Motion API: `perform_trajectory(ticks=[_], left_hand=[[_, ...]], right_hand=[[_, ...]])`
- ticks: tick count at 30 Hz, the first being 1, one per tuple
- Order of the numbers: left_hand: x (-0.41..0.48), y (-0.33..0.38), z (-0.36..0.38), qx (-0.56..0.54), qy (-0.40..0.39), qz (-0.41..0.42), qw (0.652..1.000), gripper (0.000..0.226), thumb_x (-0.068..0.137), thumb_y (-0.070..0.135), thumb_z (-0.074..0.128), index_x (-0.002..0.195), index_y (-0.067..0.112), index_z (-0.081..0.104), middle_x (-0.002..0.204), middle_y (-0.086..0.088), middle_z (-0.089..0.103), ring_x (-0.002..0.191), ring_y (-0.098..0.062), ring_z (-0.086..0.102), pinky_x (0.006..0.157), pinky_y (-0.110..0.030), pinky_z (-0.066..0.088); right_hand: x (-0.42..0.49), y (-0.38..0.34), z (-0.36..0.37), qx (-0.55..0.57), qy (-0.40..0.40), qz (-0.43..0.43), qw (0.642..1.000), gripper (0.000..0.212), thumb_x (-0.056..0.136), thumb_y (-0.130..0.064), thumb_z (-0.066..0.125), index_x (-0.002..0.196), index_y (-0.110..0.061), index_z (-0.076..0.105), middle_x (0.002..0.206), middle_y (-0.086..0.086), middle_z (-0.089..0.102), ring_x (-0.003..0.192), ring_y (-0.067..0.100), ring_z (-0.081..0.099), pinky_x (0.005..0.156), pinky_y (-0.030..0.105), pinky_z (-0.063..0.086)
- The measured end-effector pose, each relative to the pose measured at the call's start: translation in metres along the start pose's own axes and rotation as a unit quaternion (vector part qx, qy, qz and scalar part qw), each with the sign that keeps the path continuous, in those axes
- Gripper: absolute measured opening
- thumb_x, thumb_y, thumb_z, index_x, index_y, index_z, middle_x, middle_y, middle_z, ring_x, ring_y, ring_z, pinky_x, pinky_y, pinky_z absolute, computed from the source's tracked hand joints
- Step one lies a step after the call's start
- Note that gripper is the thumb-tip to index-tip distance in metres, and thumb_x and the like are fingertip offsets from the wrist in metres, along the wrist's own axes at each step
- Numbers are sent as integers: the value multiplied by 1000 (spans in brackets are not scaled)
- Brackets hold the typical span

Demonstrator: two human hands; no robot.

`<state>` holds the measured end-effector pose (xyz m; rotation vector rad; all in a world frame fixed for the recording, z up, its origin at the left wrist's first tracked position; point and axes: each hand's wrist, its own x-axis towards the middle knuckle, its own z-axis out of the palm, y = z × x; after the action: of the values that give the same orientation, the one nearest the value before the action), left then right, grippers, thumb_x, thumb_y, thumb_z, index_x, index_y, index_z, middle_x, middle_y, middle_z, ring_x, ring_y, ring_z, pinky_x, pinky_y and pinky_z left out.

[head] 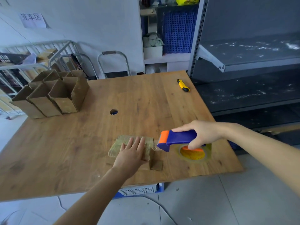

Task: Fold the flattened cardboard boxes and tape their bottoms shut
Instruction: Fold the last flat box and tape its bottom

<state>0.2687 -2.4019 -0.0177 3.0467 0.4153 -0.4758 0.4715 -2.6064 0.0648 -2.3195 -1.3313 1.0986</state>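
A wooden bench (81,151) takes up most of the view. At its far left corner stands a cluster of boxes (53,95), already folded up, open tops upward and packed side by side, touching one another.

Close to the near edge, right of the middle, lies a single brown box (120,143), bottom side up, with shiny clear tape across its top face and loose flaps showing at its near side. The left hand (131,153) lies flat on it, fingers straight and together, palm pressing down.

Just beside the box's right end is a blue and orange tape dispenser (178,137), orange cutter end pointing at the box; whether it touches the cardboard cannot be told. The right hand (201,133) grips its blue handle, fingers curled round it. The roll of tape (193,153), orange at its core, sits beneath that hand.

A yellow and black knife (183,85) lies near the far right corner. A small round hole (113,111) is cut into the bench near its middle.
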Motion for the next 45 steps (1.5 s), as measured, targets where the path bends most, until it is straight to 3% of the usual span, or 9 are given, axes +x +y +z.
perform_trajectory(ticks=[6, 11, 16, 26, 31, 34, 36, 39, 45], left_hand=[[2, -1, -2, -2, -1, -7, 1000, 85, 95, 52, 43, 154, 13, -3, 162, -4, -3, 149, -25, -2, 120, -46, 14], [3, -3, -3, -36, 15, -12, 999, 86, 92, 51, 52, 154, 16, 5, 162, 0, 4, 149, -21, 4, 120, -44, 15], [5, -6, -1, -34, 14, -6, 999, 85, 90, 49, 55, 154, 18, 8, 162, 1, 8, 148, -22, 9, 118, -44, 20], [3, -6, 4, 53, -20, 21, 998, 74, 99, 48, 37, 151, 31, -13, 162, -8, -5, 149, -29, -2, 119, -50, 14], [7, 5, -8, 22, -63, 4, 998, 72, 98, 54, 33, 153, 25, -4, 161, -10, -5, 148, -33, -5, 118, -55, 11], [14, 9, -18, -26, -67, -5, 997, 55, 98, 51, 32, 145, 25, 27, 156, -11, 21, 144, -36, 14, 111, -59, 27], [19, 14, -18, -61, -25, -37, 997, 38, 97, 46, 37, 125, 22, 46, 134, -5, 45, 131, -30, 36, 99, -56, 42], [22, 29, -18, -120, 20, -117, 986, 40, 92, 50, 43, 115, 18, 48, 120, -2, 53, 121, -26, 44, 96, -54, 43], [20, 32, -22, -124, 37, -144, 981, 43, 92, 52, 49, 112, 14, 46, 111, -4, 56, 112, -29, 55, 93, -51, 48]], right_hand=[[-2, -25, -15, -33, 17, -3, 999, 71, 81, -20, 68, 142, -40, 40, 99, -22, 52, 67, -4, 56, 56, 10, 39], [-6, -46, -25, -64, 24, -13, 998, 71, 80, -19, 67, 143, -39, 42, 102, -20, 56, 73, 5, 58, 61, 15, 42], [-11, -55, -26, -68, 30, -11, 997, 69, 80, -18, 67, 141, -39, 43, 98, -18, 58, 64, 0, 54, 54, 9, 39], [-5, -11, 31, -66, 4, 48, 997, 82, 78, -23, 67, 145, -49, 28, 92, -16, 47, 68, 8, 51, 60, 20, 40], [8, -3, 50, -70, 12, 47, 996, 84, 75, -28, 66, 146, -49, 26, 93, -11, 51, 69, 12, 52, 61, 26, 40], [11, 2, 53, -63, 20, 32, 997, 84, 75, -29, 66, 146, -49, 26, 92, -11, 51, 68, 11, 51, 60, 26, 40], [10, 7, 55, -62, 30, 21, 997, 84, 76, -30, 67, 147, -49, 25, 94, -11, 52, 69, 11, 52, 61, 25, 40], [4, 16, 59, -58, 46, 11, 997, 85, 76, -31, 67, 147, -49, 23, 94, -13, 53, 72, 10, 54, 62, 23, 42], [-17, 24, 58, -58, 83, -29, 994, 85, 78, -32, 67, 146, -53, 20, 101, -15, 53, 82, 7, 56, 70, 21, 46]])
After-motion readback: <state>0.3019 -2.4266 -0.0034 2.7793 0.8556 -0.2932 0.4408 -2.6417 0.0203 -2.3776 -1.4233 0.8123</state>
